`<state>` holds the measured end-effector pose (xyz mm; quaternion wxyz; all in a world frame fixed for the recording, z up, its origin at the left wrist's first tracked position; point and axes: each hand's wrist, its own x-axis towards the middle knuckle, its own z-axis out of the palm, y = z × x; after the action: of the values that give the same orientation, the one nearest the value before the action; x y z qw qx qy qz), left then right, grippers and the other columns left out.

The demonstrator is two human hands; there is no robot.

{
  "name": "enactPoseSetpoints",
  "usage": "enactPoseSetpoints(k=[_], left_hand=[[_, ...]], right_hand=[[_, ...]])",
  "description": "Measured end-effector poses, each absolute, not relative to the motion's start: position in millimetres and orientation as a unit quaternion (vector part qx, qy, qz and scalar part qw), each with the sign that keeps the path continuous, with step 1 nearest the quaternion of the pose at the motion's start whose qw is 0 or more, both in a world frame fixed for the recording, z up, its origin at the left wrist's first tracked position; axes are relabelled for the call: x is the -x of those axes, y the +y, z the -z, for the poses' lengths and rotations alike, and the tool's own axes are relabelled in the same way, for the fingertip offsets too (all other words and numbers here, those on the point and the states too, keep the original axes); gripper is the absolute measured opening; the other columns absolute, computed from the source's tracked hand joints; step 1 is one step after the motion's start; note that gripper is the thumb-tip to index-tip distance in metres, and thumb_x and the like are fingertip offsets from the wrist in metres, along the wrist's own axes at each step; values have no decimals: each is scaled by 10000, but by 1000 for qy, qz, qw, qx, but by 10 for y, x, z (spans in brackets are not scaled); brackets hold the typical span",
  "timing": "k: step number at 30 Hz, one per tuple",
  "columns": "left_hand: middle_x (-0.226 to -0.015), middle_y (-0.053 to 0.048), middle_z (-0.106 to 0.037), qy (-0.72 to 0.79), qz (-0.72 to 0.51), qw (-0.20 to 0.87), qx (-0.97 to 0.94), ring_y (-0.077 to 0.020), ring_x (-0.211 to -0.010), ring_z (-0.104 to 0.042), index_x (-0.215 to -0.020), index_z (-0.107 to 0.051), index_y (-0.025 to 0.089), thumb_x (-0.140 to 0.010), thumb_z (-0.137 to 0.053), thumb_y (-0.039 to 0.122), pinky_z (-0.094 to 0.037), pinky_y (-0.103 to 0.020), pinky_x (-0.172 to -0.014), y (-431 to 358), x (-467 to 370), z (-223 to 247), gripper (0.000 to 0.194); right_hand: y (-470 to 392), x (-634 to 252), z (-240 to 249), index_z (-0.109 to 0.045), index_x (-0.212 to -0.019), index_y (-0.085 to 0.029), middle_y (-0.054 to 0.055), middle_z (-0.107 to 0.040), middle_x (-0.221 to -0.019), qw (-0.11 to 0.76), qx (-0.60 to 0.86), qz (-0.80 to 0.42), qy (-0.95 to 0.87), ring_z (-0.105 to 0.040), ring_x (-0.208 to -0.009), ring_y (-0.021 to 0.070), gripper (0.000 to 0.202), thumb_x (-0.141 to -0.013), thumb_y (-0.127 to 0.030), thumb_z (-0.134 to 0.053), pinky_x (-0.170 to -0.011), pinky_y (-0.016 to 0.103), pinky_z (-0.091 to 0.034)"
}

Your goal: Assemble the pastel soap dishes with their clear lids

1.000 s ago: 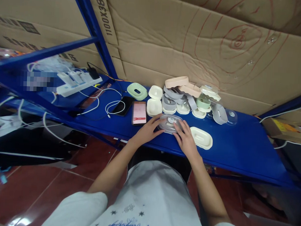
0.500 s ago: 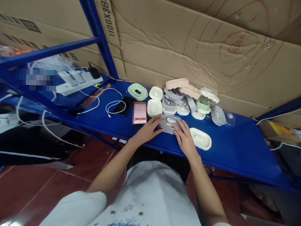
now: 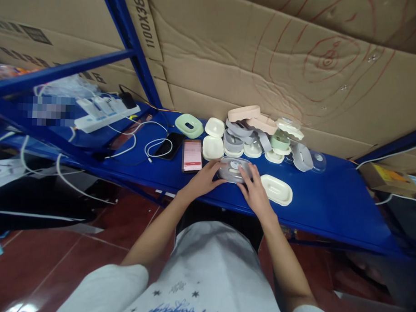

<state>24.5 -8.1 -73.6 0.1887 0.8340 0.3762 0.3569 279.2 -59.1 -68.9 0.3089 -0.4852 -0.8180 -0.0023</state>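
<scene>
The box [image 3: 235, 171], grey with a clear lid, sits at the centre of the frame between both hands, near the bench [image 3: 332, 206]'s front edge; a narrow strip of blue shows between box and edge. Whether it rests on the top or is slightly raised, I cannot tell.

The left hand [image 3: 207, 178] has its thumb and fingers parted around the box's left end, gripping it. The right hand [image 3: 256, 194] holds the right end, fingers spread over the lid, thumb low at the front.

Room is tight behind and to the left. The box's far rim is just beside the pile [image 3: 251, 135] of parts, and its far left corner comes close to the nearer cream dish [image 3: 213, 148]. The lit phone [image 3: 193, 156] lies just left of the left hand. A cream tray [image 3: 278, 190] lies right of the box, its near end partly behind the right hand.

The widest room is right of centre, where blue top runs from the tray to the bench's far right end, near a carton [image 3: 386, 180]. At the back, cardboard [image 3: 211, 56] stands upright behind the pile. Upper left, a blue post [image 3: 125, 44] and a power strip [image 3: 107, 118] with cables bound that side.
</scene>
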Motion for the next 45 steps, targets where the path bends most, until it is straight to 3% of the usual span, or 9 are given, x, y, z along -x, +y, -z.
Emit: enactPoseSetpoints(k=[7,12,14,21,25,28,35,38,45], left_hand=[[-1583,-147,-507,309,-396,234,-833,-305,-1512,-503,-1519,-497,299,-1002,-723,315,-436,-535,-1264,-175,-451,462,565],[-1790,-99,-220,203,-292,296,-887,-293,-1653,-279,-1683,-293,344,-1026,-662,311,-351,-506,-1328,-106,-1075,188,754],[-1807,-75,-180,203,-272,278,-899,-294,-1662,-251,-1692,-279,355,-1041,-622,298,-352,-519,-1327,-66,-1292,149,737],[-1690,-133,-444,287,-256,144,-912,-325,-1563,-439,-1554,-529,292,-1055,-580,286,-385,-563,-1271,62,-1270,300,502],[-1592,-172,-545,398,-249,80,-879,-343,-1498,-499,-1490,-578,209,-1063,-536,277,-395,-556,-1244,307,-905,334,434],[-1502,-194,-609,473,-212,31,-854,-381,-1423,-547,-1421,-611,161,-1046,-539,269,-416,-575,-1195,435,-735,342,397],[-1448,-208,-617,484,-191,15,-854,-405,-1341,-574,-1434,-598,159,-1034,-523,251,-430,-585,-1119,476,-794,359,417],[-1346,-210,-661,482,-186,23,-856,-405,-1255,-612,-1374,-639,154,-1020,-533,231,-429,-595,-1096,553,-815,332,378],[-1321,-213,-637,480,-186,47,-856,-412,-1279,-579,-1162,-693,152,-952,-624,229,-365,-637,-1142,668,-867,347,234]], right_hand=[[-807,-3152,502,-434,-1648,-390,82,-489,-1651,381,436,99,-809,-367,-1602,340,675,-1034,-208,-649,-1242,590,-466],[-1115,-3926,480,-596,-1533,-325,97,-576,-1576,397,529,155,-734,-501,-1513,337,520,-1022,-327,-694,-1226,580,-472],[-1214,-4287,537,-638,-1493,-274,128,-596,-1553,393,592,177,-681,-544,-1473,343,488,-1031,-427,-667,-1219,574,-474],[-1433,-5242,808,-689,-1435,-181,207,-627,-1485,374,697,186,-583,-590,-1390,395,594,-1000,-582,-635,-1180,619,-482],[-1401,-5202,787,-660,-1465,-145,241,-518,-1596,367,708,213,-565,-447,-1516,437,562,-1041,-498,-552,-1210,701,-389],[-1297,-4840,724,-654,-1460,-157,222,-552,-1570,354,686,206,-602,-470,-1506,399,502,-1077,-422,-465,-1215,651,-389],[-1054,-3925,690,-658,-1429,-260,105,-649,-1510,253,582,47,-771,-570,-1433,295,407,-1123,-397,-427,-1205,531,-391],[-995,-3809,689,-588,-1508,-266,105,-651,-1513,226,568,13,-791,-582,-1431,274,445,-1135,-434,-412,-1250,538,-328],[-954,-3811,696,-523,-1571,-278,120,-610,-1559,226,568,5,-791,-551,-1472,291,525,-1107,-519,-475,-1284,575,-287]])
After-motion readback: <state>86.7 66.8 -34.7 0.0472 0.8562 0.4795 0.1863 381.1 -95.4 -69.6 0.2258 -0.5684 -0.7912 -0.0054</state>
